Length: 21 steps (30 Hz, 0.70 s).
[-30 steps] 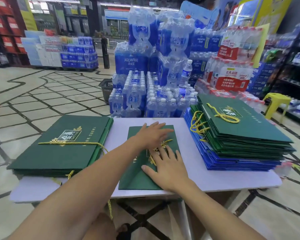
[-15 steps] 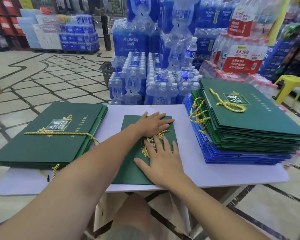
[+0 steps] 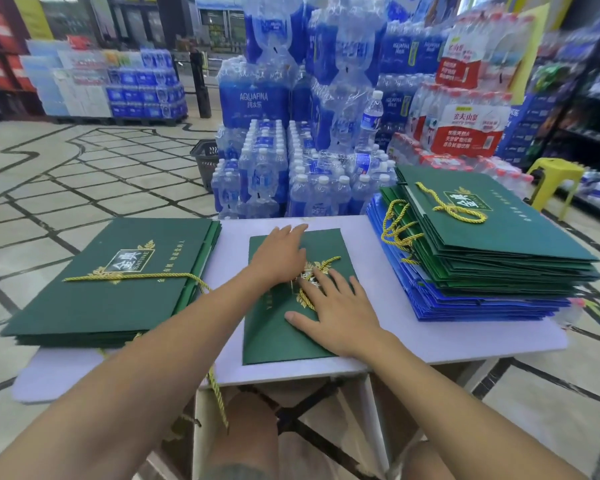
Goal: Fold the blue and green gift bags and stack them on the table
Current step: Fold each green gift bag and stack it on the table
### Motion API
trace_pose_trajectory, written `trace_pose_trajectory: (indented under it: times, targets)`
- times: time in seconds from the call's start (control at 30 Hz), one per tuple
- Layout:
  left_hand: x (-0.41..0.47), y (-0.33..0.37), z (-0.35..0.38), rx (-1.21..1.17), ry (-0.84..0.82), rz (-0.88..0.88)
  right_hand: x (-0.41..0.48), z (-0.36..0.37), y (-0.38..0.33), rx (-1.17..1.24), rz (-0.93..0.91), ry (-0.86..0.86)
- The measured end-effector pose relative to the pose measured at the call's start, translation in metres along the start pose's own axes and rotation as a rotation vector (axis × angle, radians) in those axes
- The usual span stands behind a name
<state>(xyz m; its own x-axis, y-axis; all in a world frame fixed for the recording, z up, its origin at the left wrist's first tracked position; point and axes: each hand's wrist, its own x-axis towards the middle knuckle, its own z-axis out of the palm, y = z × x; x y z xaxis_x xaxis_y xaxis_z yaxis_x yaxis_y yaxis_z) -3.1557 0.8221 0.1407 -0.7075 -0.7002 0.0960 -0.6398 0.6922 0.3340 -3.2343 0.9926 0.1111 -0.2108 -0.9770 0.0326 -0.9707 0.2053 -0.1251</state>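
Both hands — left hand (image 3: 282, 255), right hand (image 3: 340, 308) — press flat, fingers spread, on the folded green bag (image 3: 278, 341).

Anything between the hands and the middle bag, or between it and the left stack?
Nothing visible. The left hand and right hand press flat on the bag. Only a bare table strip separates it from the left stack; the left forearm crosses above it.
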Motion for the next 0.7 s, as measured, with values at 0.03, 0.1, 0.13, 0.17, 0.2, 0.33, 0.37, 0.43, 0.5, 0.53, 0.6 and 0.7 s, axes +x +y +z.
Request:
trace_pose_trajectory:
  times: [0.03, 0.1, 0.13, 0.17, 0.2, 0.33, 0.37, 0.43, 0.5, 0.53, 0.6, 0.7]
  targets:
    - [-0.013, -0.004, -0.003, 0.062, 0.010, -0.047, 0.004, -0.002, 0.002, -0.004, -0.003, -0.001]
    - [-0.040, -0.009, -0.006, 0.257, -0.010, -0.127, 0.009, -0.004, 0.004, -0.017, 0.020, 0.002]
    - [-0.052, -0.010, -0.006, 0.313, -0.031, -0.158, 0.010, -0.004, 0.003, -0.015, 0.036, 0.002]
    - [-0.062, -0.011, -0.006, 0.345, -0.060, -0.182, 0.010, -0.004, 0.002, -0.005, 0.048, 0.001]
    - [-0.069, -0.012, -0.006, 0.362, -0.082, -0.194, 0.010, -0.004, 0.000, 0.010, 0.056, 0.005]
    - [-0.080, -0.010, -0.009, 0.246, -0.107, -0.165, 0.007, -0.008, -0.001, 0.057, 0.065, 0.048]
    - [-0.081, -0.009, -0.011, 0.147, -0.094, -0.158, 0.008, -0.006, 0.000, 0.073, 0.066, 0.057]
    - [-0.080, -0.007, -0.015, -0.041, -0.073, -0.136, 0.008, -0.007, 0.001, 0.097, 0.075, 0.087]
    - [-0.079, -0.007, -0.018, -0.123, -0.075, -0.148, 0.008, -0.006, 0.003, 0.119, 0.091, 0.132]
    - [-0.081, -0.007, -0.019, -0.119, -0.085, -0.179, 0.008, -0.006, 0.003, 0.124, 0.098, 0.150]
    - [-0.086, -0.009, -0.022, -0.093, -0.137, -0.261, 0.007, -0.006, 0.003, 0.123, 0.107, 0.166]
    - [-0.091, -0.014, -0.023, -0.059, -0.165, -0.289, 0.005, -0.005, 0.000, 0.149, 0.114, 0.182]
